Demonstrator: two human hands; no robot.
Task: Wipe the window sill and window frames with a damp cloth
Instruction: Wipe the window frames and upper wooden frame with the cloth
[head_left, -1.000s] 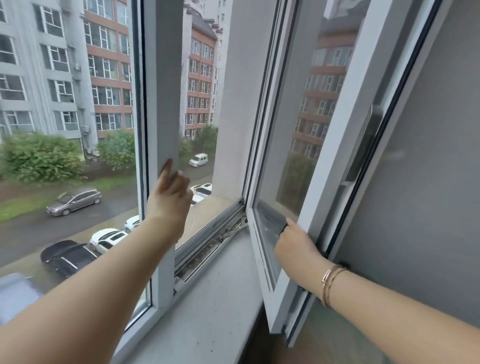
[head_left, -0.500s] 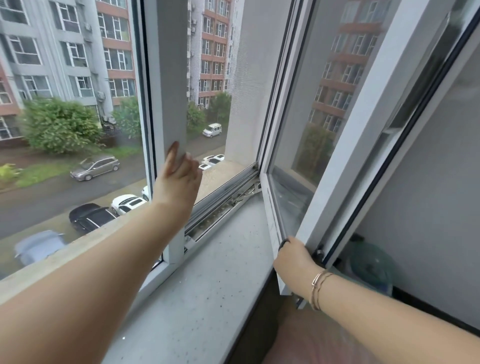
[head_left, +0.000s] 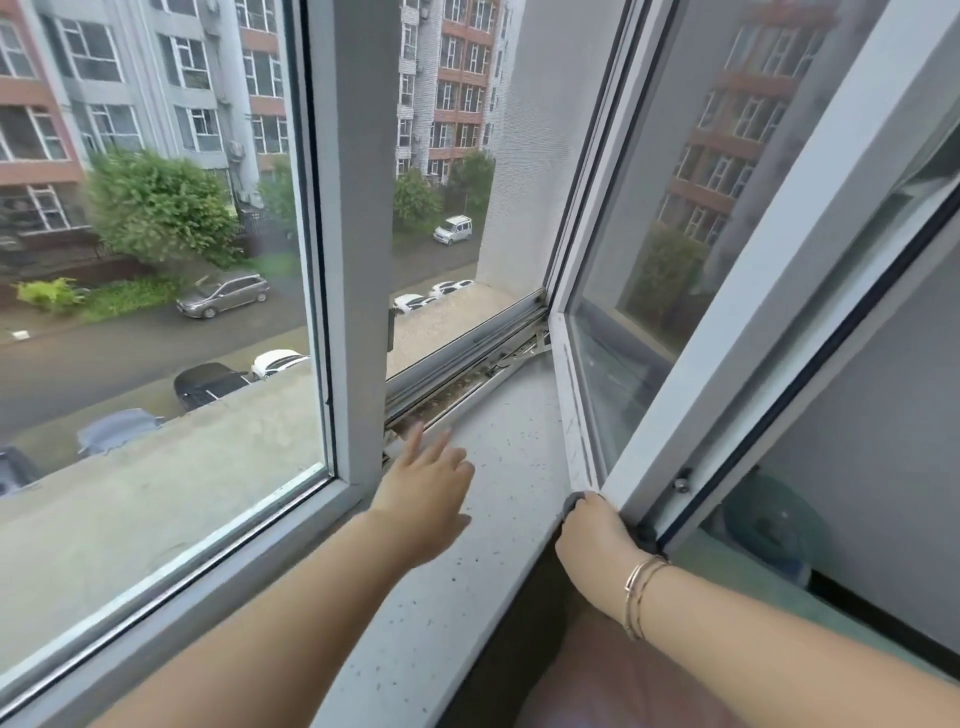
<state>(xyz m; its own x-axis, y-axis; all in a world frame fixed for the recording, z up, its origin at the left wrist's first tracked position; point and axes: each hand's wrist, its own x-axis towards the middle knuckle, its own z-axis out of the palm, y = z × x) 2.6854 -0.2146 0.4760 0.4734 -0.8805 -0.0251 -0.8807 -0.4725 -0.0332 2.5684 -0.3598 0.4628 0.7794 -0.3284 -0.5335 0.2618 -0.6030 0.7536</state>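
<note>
The speckled white window sill (head_left: 498, 447) runs from the fixed pane to the open white window sash (head_left: 727, 338). My left hand (head_left: 426, 488) hovers over the sill at the foot of the white frame post (head_left: 358, 208), fingers spread and straight, holding nothing. My right hand (head_left: 592, 535) is curled round the sash's bottom corner. A dark cloth (head_left: 647, 535) shows under its fingers, pressed against the frame. Most of the cloth is hidden by the hand.
A grimy bottom track with a metal hinge arm (head_left: 467, 384) lies between the post and the sash. A round green object (head_left: 774, 525) stands behind the sash glass. Below the opening are a street and parked cars.
My left hand came off the frame post and dropped to just above the sill. My right hand slid down the sash edge to its bottom corner. The view tilted downward.
</note>
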